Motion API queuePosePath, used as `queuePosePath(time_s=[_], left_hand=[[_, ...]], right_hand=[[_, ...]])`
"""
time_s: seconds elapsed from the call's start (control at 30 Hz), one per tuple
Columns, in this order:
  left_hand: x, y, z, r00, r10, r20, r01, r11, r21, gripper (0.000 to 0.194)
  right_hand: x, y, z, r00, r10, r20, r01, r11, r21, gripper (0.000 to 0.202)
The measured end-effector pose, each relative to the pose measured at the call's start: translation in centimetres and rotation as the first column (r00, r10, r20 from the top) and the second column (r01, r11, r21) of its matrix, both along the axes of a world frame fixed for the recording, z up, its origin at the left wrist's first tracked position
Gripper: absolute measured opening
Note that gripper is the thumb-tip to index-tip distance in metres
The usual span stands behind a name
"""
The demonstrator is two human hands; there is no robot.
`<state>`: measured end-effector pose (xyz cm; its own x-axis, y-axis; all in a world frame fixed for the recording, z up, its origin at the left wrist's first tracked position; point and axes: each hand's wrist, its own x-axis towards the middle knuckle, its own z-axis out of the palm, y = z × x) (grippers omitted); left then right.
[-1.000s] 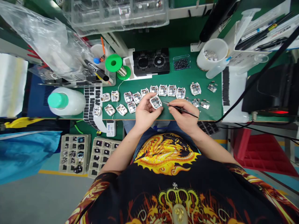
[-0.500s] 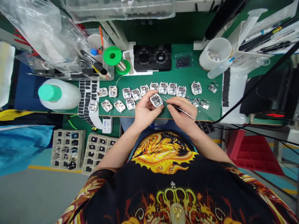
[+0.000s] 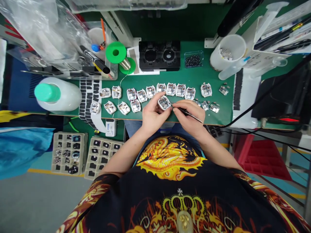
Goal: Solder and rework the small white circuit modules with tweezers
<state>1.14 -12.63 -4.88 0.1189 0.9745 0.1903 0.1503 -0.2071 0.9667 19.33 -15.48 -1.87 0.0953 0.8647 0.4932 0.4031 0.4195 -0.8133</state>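
Note:
My left hand grips a white watch case between thumb and fingers, its inside with a circuit board facing up. In my right hand is a pair of tweezers, held like a pen. Their tips reach the right edge of the case; whether they touch the board I cannot tell. Behind my hands stands a row of similar open watch cases, with more cases to the left. Small circuit boards lie loose to the right of my right hand.
A white bottle with a green cap stands at the left, near a solder spool. At the back are a black fixture, a clear tray of small black parts and a white cup. A black cable crosses the right side.
The tweezer tips have closed in on the right edge of the watch case. My left hand and the case have shifted slightly right in view, and the whole view has moved a little.

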Motion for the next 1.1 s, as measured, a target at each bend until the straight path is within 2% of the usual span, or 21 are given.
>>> queuePosePath(time_s=[1.1], left_hand=[[-0.33, 0.13, -0.51, 1.0, 0.002, -0.011, -0.002, 1.0, 0.015, 0.061]], right_hand=[[-0.2, 0.07, -0.02, 0.999, 0.0, 0.034, 0.0, 1.0, 0.012, 0.012]])
